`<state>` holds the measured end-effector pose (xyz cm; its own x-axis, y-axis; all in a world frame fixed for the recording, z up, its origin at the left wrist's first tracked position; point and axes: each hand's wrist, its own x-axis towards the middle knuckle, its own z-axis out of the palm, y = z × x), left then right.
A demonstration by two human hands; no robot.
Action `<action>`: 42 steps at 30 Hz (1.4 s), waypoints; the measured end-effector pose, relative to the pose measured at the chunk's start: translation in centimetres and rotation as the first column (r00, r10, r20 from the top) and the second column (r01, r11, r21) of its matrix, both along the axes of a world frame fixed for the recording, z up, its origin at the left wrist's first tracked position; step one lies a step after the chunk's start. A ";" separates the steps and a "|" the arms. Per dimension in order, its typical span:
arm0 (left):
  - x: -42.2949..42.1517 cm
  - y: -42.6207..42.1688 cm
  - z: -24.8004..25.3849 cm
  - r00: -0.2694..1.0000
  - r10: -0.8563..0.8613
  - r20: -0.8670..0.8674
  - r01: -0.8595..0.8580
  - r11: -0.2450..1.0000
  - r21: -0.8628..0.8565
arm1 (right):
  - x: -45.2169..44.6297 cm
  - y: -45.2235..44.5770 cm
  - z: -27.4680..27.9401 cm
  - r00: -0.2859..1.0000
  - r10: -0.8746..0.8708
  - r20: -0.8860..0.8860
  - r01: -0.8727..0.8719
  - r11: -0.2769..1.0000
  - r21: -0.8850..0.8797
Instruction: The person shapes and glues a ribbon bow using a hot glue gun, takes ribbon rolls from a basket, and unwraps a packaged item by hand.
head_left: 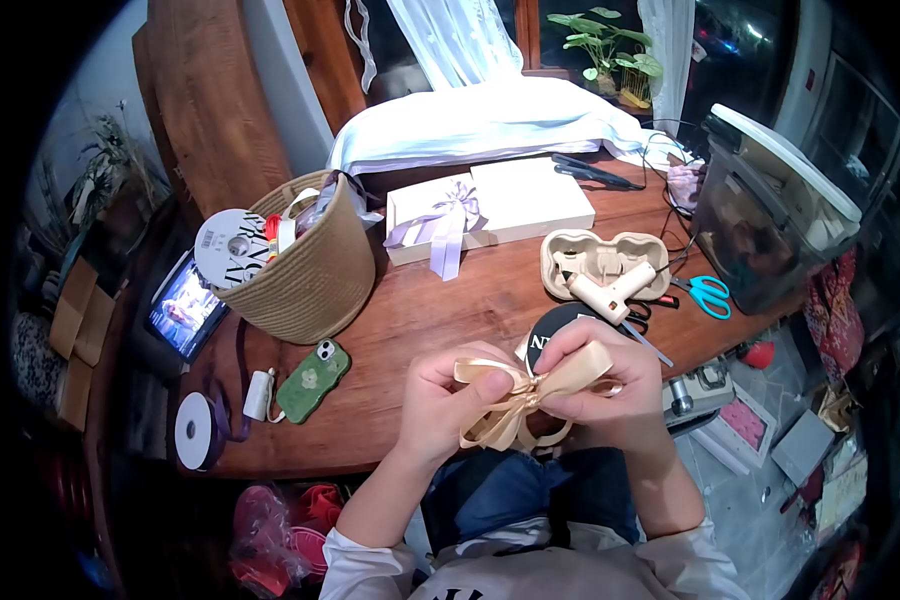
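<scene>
A gold satin ribbon bow (530, 398) is held up over the table's front edge, between both hands. My left hand (445, 395) pinches its left loops between thumb and fingers. On the other side, my right hand (610, 390) grips the bow close to its knot and right loop. Ribbon tails hang below the knot, partly hidden by the fingers. Just behind my right hand lies a dark ribbon spool (555, 328) with white lettering, mostly covered. A cream glue gun (615, 293) rests on a moulded cardboard tray (558, 250) beyond it.
On the wooden table (420, 300) stand a woven basket (320, 265) of ribbon spools and a white box (530, 200) with a lilac bow. Teal scissors (710, 295) lie right, near a plastic bin (750, 220). A green phone (313, 382), purple ribbon spool (198, 430) and lit tablet (188, 303) lie left.
</scene>
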<state>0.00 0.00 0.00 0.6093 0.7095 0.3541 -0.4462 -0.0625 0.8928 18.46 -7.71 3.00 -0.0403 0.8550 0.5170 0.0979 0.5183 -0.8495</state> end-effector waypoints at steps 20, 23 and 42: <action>1.1 -3.6 0.6 0.984 0.158 -0.084 -0.170 0.971 -0.167 | -1.1 0.1 -1.6 0.951 -0.086 -0.297 0.017 0.974 -0.225; 1.1 -3.3 0.5 0.983 0.151 -0.104 -0.170 0.963 -0.211 | -1.3 0.3 -1.6 0.950 -0.098 -0.296 0.031 0.975 -0.221; 2.9 -5.1 -1.4 0.913 0.270 0.307 -0.083 0.858 -0.506 | -2.3 0.8 -1.9 0.958 -0.148 -0.247 0.135 0.988 -0.069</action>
<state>2.93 -5.15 -1.45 0.3552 0.9279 0.1134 -0.7594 0.2158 0.6138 16.20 -6.91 1.08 0.2082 0.8679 0.4509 -0.0519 0.4702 -0.8810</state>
